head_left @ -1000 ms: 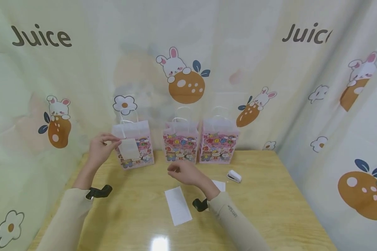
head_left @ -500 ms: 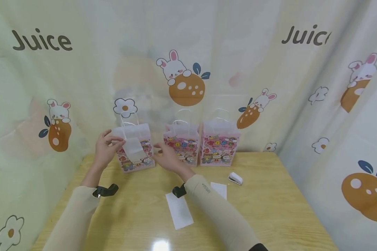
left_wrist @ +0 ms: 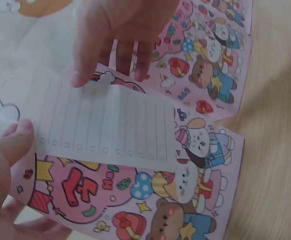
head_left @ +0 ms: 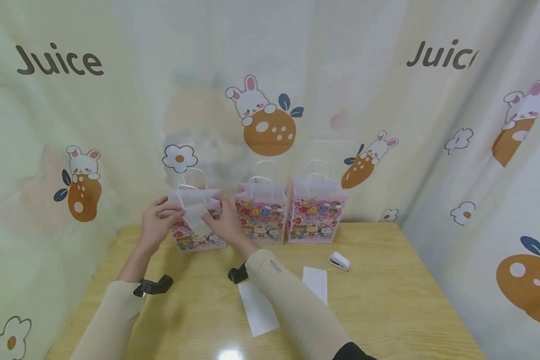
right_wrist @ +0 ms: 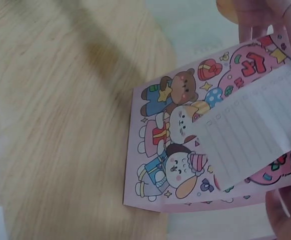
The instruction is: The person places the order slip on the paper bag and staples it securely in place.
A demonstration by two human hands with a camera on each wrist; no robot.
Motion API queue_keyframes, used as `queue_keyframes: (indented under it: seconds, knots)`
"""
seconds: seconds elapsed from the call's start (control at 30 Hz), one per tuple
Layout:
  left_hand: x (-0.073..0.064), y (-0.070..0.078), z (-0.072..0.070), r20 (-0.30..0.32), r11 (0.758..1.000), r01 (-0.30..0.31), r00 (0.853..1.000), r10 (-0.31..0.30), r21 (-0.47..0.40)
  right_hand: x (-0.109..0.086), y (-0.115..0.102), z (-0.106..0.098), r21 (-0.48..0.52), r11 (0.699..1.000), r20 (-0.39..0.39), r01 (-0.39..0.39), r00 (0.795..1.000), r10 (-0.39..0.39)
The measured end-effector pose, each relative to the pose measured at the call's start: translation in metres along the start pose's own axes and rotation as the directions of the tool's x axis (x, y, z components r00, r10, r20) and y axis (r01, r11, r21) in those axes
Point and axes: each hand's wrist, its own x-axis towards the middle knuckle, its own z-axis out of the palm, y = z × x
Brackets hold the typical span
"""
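Observation:
A pink gift bag (head_left: 190, 243) with cartoon animals and white handles stands leftmost of three on the table. Against its front lies a lined slip of paper (left_wrist: 100, 120) with small checkboxes. My left hand (head_left: 156, 226) pinches the slip's upper left edge together with the bag, thumb in front and other fingers behind. From the right, my right hand (head_left: 229, 222) grips the bag's other side, its thumb on the slip's edge. Those fingertips are partly hidden at the bag's side.
Two more gift bags, one in the middle (head_left: 261, 220) and one on the right (head_left: 316, 217), stand in line. Nearer lie two white paper slips, one (head_left: 258, 310) partly under my right forearm and another (head_left: 315, 282). A white stapler (head_left: 339, 260) rests to their right.
My right hand has moved left from above the table to the left bag and slip. My left hand has shifted slightly right with the slip, now flatter against the bag.

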Motion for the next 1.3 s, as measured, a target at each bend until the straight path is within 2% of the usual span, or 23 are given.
queue_keyframes:
  seconds: [0.13,0.27,0.4,0.53,0.63,0.73,0.9,1.0,1.07,1.13,1.2,1.3]
  knots:
    - [-0.006,0.007,0.003,0.036,0.999,0.001,0.999,-0.003,0.036,-0.002,0.007,-0.002,0.048,0.998,-0.035,0.038,0.999,-0.037]
    - [-0.012,0.006,0.007,0.065,1.000,0.017,0.998,-0.016,-0.020,-0.003,0.014,-0.003,0.061,0.998,-0.053,0.024,0.998,-0.020]
    - [-0.017,0.003,0.010,0.076,0.992,0.037,0.997,-0.027,-0.124,-0.004,0.016,-0.004,0.063,0.998,-0.063,-0.008,0.998,0.012]
    - [-0.023,0.006,0.013,0.103,0.991,0.059,0.994,-0.046,-0.124,-0.008,0.014,-0.005,0.076,0.997,-0.062,-0.034,0.997,0.039]
    - [-0.024,0.007,0.013,0.119,0.997,0.030,0.993,-0.022,-0.066,-0.010,0.016,-0.004,0.086,0.995,-0.071,-0.043,0.996,0.050]
    - [-0.024,0.005,0.014,0.125,0.998,-0.020,0.992,0.027,-0.056,-0.010,0.018,-0.003,0.123,0.991,-0.077,-0.047,0.995,0.057]
    - [-0.028,0.000,0.018,0.132,0.980,-0.147,0.978,0.165,-0.132,-0.012,0.021,-0.001,0.178,0.983,-0.082,-0.054,0.994,0.069]
    - [-0.032,-0.003,0.020,0.077,0.966,-0.176,0.978,0.194,-0.188,-0.013,0.022,0.000,0.173,0.984,-0.091,-0.051,0.994,0.067]
    - [-0.035,-0.004,0.021,0.025,0.965,-0.138,0.989,0.148,-0.224,-0.013,0.022,0.002,0.170,0.983,-0.096,-0.061,0.992,0.078]
    - [-0.036,-0.007,0.020,-0.007,0.974,-0.070,0.997,0.070,-0.216,-0.014,0.023,0.003,0.180,0.979,-0.102,-0.090,0.989,0.109]
    - [-0.035,-0.013,0.019,0.001,0.986,-0.002,1.000,0.002,-0.165,-0.015,0.024,0.004,0.193,0.974,-0.104,-0.115,0.985,0.137]
    - [-0.032,-0.021,0.018,0.039,0.997,0.071,0.997,-0.070,-0.030,-0.016,0.025,0.005,0.221,0.966,-0.085,-0.135,0.984,0.157]
